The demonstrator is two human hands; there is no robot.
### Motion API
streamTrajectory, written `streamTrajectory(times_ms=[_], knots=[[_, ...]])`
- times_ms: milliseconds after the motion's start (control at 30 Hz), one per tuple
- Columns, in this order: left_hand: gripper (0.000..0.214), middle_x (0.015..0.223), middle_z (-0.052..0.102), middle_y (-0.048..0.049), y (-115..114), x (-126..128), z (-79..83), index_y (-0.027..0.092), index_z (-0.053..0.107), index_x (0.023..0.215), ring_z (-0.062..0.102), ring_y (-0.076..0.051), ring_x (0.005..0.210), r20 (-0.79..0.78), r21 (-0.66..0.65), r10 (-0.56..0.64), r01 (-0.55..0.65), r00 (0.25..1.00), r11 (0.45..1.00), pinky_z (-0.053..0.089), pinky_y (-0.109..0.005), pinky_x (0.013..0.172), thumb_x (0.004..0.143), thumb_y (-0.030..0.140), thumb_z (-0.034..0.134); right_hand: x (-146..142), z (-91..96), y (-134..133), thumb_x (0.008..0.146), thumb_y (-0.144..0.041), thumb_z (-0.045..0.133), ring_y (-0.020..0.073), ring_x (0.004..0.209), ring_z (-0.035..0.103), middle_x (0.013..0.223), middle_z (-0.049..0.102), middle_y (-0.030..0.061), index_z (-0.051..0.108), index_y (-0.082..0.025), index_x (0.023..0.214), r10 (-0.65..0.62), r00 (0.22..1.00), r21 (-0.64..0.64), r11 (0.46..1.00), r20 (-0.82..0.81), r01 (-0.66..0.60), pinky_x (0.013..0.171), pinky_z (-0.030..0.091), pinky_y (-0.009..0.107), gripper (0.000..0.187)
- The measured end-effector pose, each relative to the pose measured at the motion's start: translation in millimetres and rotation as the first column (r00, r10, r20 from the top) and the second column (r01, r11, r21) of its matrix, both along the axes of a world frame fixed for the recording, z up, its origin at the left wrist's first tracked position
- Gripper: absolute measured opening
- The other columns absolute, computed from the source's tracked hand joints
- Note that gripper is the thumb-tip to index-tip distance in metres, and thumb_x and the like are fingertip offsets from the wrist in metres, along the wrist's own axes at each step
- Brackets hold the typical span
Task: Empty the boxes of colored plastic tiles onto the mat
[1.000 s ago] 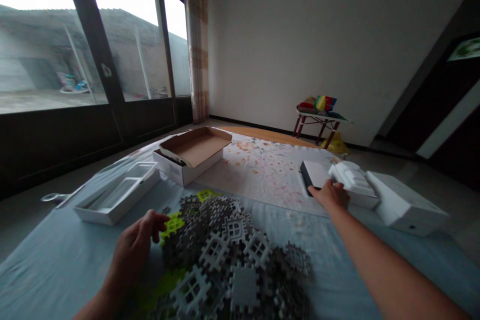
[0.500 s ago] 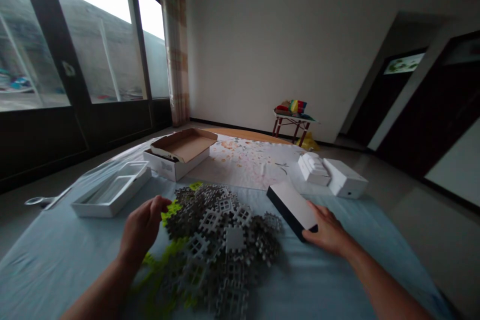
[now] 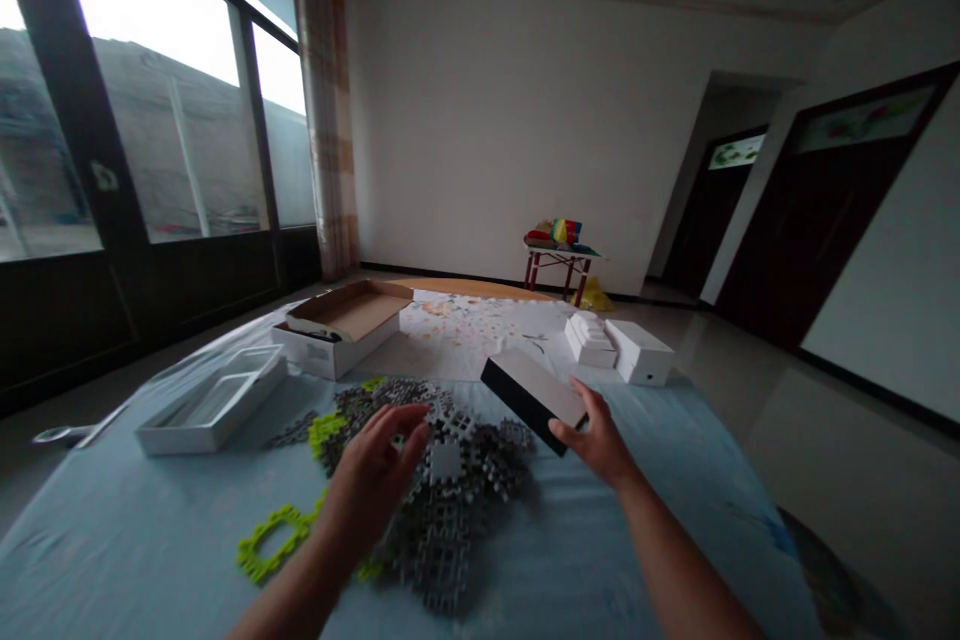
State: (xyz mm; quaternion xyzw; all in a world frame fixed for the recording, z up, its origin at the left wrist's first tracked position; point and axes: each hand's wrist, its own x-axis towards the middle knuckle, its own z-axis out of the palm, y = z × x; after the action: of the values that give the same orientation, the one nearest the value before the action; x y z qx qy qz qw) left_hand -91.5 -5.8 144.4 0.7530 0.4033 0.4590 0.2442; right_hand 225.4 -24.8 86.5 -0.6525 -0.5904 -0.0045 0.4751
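Observation:
A heap of grey and lime-green interlocking puzzle tiles [image 3: 442, 480] lies on the pale blue cloth [image 3: 135, 540] before me. My left hand [image 3: 375, 470] hovers over the heap with its fingers spread, holding nothing. My right hand [image 3: 596, 435] grips one end of a flat box with a black side and a white top [image 3: 532, 388], lifted above the heap's right edge. A lime-green square frame piece [image 3: 271, 540] lies apart at the lower left.
An open cardboard box [image 3: 341, 325] and a shallow white tray [image 3: 210, 400] sit at the left. Two white boxes [image 3: 619, 348] rest at the far right of the cloth. A small red-legged table [image 3: 559, 260] stands by the back wall. Dark doors line the right.
My right hand has carried the black-and-white box from the far right toward the heap. My left hand has let go of a green tile and moved right, opening over the grey tiles.

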Motion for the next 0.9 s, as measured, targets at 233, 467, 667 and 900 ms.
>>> streamTrajectory(times_ms=[233,467,667,900], knots=[[0.087,0.141,0.028,-0.0142,1.8,-5.7,-15.5,0.024,0.029,0.135,0.048,-0.027,0.114,0.069,-0.129,-0.140,0.148,0.988,0.981,0.044,-0.042,0.093,0.061,0.044,0.071,-29.7,48.0,-44.9,0.062,-0.029,0.063,0.0278,0.124,0.034,0.134,0.035,0.0104,0.033,-0.021,0.132,0.475,0.873,-0.160,0.858,-0.116,-0.488,0.104,0.026,0.043,0.076],[0.099,0.129,0.047,-0.0110,-7.0,-19.3,-12.3,0.024,0.027,0.136,0.049,-0.030,0.113,0.260,-0.369,-0.271,0.355,0.927,0.859,0.042,-0.043,0.094,0.053,0.044,0.076,-52.2,48.4,-52.2,0.054,-0.026,0.072,0.0283,0.130,0.025,0.139,0.028,0.0071,0.030,-0.026,0.135,0.623,0.772,-0.256,0.732,-0.126,-0.632,0.107,0.018,0.044,0.091],[0.097,0.129,0.045,-0.0142,-1.6,-20.0,-17.0,0.022,0.031,0.132,0.045,-0.029,0.118,0.273,-0.289,-0.157,0.236,0.949,0.928,0.036,-0.042,0.101,0.050,0.035,0.080,-48.6,28.5,-38.4,0.061,-0.041,0.073,0.0276,0.131,0.024,0.142,0.025,0.0088,0.027,-0.025,0.137,0.595,0.775,-0.202,0.750,-0.212,-0.630,0.105,0.026,0.045,0.090],[0.091,0.126,0.044,-0.0135,6.1,-17.0,-26.7,0.025,0.025,0.133,0.050,-0.026,0.111,0.106,-0.092,-0.064,0.074,0.992,0.993,0.045,-0.041,0.093,0.057,0.035,0.075,-50.8,19.3,-28.9,0.077,-0.046,0.057,0.0241,0.120,0.043,0.131,0.042,0.0115,0.047,-0.021,0.123,0.462,0.840,-0.123,0.851,-0.285,-0.510,0.095,0.041,0.039,0.054]])
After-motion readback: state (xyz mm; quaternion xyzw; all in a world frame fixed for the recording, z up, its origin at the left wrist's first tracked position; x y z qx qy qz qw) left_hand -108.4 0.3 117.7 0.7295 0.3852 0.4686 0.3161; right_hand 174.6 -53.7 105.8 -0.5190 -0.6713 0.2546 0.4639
